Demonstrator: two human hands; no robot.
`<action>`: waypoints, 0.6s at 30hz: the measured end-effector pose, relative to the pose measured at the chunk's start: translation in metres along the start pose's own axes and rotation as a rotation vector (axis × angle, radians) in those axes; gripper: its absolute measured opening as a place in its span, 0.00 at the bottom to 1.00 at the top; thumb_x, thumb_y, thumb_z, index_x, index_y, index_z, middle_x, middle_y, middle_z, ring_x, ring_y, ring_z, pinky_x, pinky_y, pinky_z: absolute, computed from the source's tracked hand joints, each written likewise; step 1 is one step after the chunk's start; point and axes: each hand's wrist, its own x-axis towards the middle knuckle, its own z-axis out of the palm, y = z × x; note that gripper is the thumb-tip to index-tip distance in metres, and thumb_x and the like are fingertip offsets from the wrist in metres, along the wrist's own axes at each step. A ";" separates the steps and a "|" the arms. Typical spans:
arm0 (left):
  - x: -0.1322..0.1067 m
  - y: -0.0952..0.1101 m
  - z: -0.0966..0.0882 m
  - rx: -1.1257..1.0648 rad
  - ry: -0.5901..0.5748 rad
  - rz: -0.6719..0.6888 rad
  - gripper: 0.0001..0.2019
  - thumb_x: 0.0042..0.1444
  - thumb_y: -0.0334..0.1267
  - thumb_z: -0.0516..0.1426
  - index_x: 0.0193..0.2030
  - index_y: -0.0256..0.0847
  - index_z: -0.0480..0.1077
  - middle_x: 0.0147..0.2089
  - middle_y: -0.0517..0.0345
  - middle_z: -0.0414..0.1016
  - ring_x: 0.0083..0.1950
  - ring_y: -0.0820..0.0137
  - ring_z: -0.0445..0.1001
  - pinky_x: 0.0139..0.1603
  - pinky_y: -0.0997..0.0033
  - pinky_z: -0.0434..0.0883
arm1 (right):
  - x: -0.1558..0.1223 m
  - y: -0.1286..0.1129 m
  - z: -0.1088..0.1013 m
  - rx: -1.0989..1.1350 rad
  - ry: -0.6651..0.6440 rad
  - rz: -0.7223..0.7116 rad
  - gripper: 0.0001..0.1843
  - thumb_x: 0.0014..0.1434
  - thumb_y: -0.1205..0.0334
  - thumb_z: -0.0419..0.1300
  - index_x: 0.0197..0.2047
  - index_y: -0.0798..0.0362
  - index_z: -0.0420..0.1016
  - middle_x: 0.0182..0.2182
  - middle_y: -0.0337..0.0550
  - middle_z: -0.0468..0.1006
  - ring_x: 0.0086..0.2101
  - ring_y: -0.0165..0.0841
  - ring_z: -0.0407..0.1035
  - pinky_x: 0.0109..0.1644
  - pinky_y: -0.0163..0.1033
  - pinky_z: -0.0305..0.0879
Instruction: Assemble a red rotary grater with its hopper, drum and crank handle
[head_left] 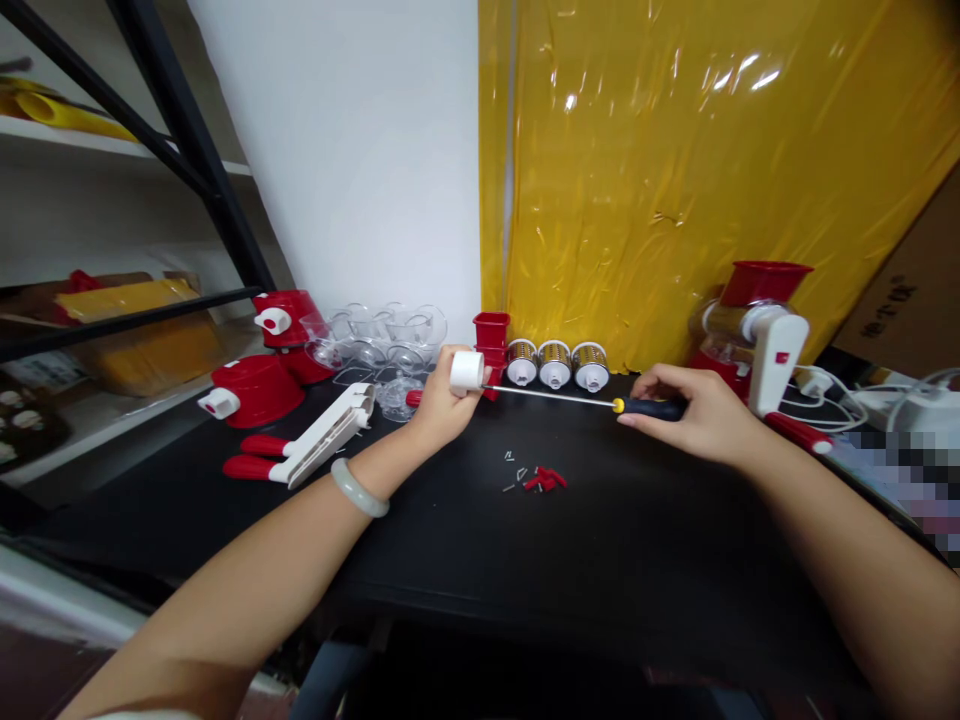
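Note:
My left hand [444, 398] is closed around a white round plastic part [466, 371], raised above the black tabletop. Beside that hand a red end [413, 398] shows; whether it belongs to the held part I cannot tell. My right hand [694, 410] grips a screwdriver [651, 408] by its black and yellow handle. Its long shaft lies nearly level, with the tip at the white part by my left fingers; the exact contact is hidden. Below, small screws [520, 473] and several little red plastic pieces [546, 479] lie on the table.
White crank handles with red grips [330, 435] lie at left, near red bases [255, 390] and clear plastic parts [397, 330]. Metal grater drums [555, 365] and a red hopper piece [492, 335] stand behind. An assembled rotary grater [765, 330] and white cables [825, 400] are at right.

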 end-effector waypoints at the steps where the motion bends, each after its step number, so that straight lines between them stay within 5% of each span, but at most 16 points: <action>1: 0.000 0.000 0.000 -0.004 0.001 0.000 0.14 0.55 0.35 0.61 0.44 0.43 0.60 0.33 0.63 0.69 0.30 0.74 0.69 0.32 0.73 0.66 | 0.000 0.001 0.000 0.015 0.002 0.006 0.17 0.51 0.47 0.67 0.35 0.51 0.73 0.29 0.42 0.78 0.30 0.34 0.73 0.35 0.39 0.71; 18: 0.000 -0.004 -0.002 -0.064 -0.005 -0.116 0.14 0.51 0.29 0.59 0.43 0.43 0.61 0.30 0.64 0.69 0.28 0.73 0.69 0.30 0.72 0.66 | 0.005 0.014 -0.002 0.278 0.064 0.104 0.16 0.49 0.48 0.70 0.33 0.50 0.76 0.32 0.42 0.76 0.32 0.33 0.71 0.34 0.39 0.68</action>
